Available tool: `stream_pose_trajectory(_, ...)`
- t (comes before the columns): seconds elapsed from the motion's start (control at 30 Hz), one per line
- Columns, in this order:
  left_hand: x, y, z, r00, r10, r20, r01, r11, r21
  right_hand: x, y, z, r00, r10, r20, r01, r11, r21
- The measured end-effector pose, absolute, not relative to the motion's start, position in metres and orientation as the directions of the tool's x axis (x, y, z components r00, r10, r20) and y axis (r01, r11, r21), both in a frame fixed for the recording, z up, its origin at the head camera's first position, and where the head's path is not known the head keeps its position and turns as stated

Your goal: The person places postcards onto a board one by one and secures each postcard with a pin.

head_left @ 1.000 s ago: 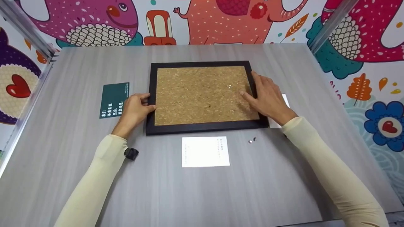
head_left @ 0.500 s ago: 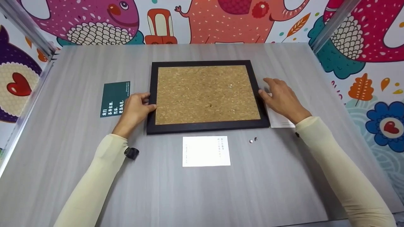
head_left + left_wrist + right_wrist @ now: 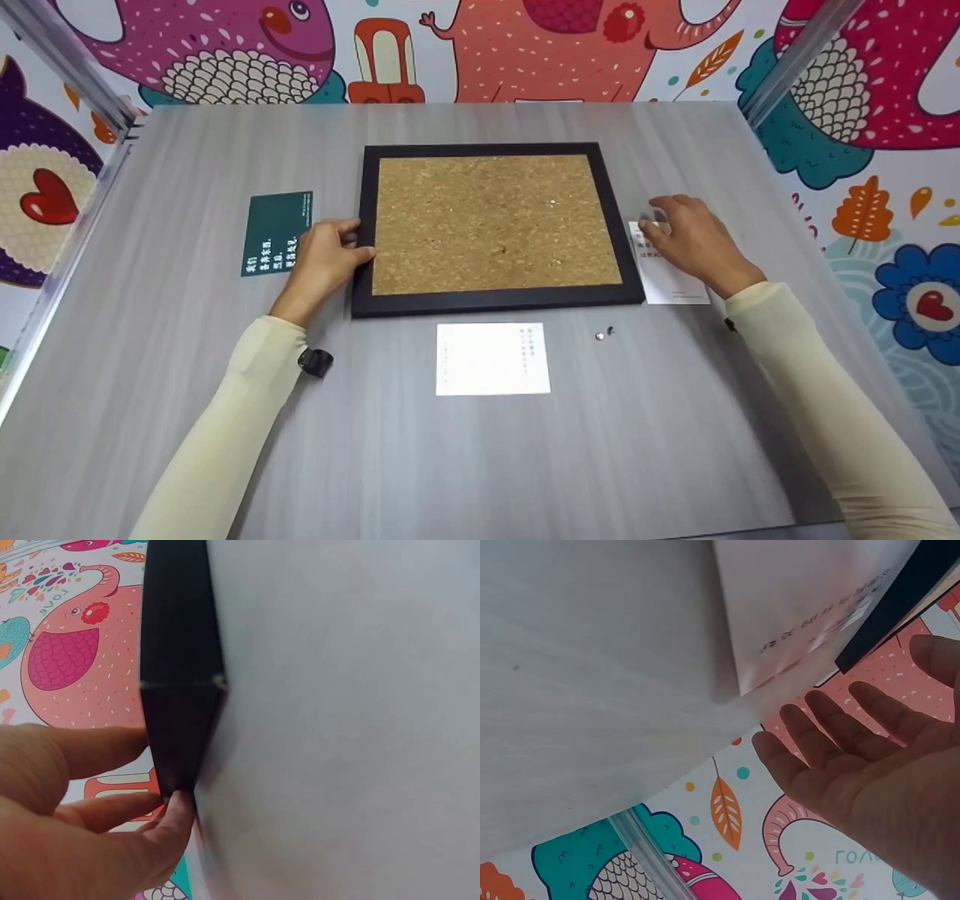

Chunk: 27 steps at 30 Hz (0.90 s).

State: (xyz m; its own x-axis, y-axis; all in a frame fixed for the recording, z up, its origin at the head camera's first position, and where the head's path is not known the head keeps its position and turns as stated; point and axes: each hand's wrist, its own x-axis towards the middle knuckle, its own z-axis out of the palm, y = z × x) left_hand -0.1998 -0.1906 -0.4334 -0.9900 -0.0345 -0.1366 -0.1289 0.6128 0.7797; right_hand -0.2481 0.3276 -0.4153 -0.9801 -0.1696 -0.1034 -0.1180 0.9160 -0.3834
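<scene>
Cork board [image 3: 487,225] with a black frame [image 3: 495,298] lies flat mid-tabletop [image 3: 375,450], long side running left-right. Cork has a small shiny speck [image 3: 553,202] upper right and a dark mark [image 3: 503,250] below centre.

Left hand [image 3: 324,251] is on the frame's left rail: thumb on the top face, fingers bent against the outer side, pinching the edge between them. Left wrist view shows those fingers down low on the frame side, near the tabletop.

Right hand [image 3: 697,240] is off the board, above the right-hand card [image 3: 679,291]. Fingers loosely bent and spread, no grip on anything. Thumb tip is over the card near its upper left corner; can't tell if it touches. That card is white with print, lying just beside the frame's right rail.

Green card [image 3: 276,225], white lettering, sits left of the board, one corner hidden by the left hand. Front card [image 3: 492,360], white with faint text, is just below the frame. Two small shiny bits [image 3: 599,336] lie near the frame's lower right corner, too small to identify.

Pale yellow sleeves [image 3: 202,442] on both arms. Cartoon-animal wall [image 3: 555,60] behind.
</scene>
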Motion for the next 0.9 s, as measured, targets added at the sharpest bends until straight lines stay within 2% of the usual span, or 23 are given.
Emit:
stream_pose_trajectory(0.57,-0.200,-0.191,-0.434,-0.992,-0.025,-0.124,-0.112,0.628,0.770,-0.243,0.354,-0.418,-0.966,-0.194,-0.170,-0.125,0.928,-0.350)
stream_pose_trajectory(0.9,-0.200,-0.191,-0.434,-0.992,-0.025,-0.126,-0.114,0.623,0.774,-0.244,0.364,-0.418,-0.947,-0.193,-0.258,-0.107,0.944,-0.313)
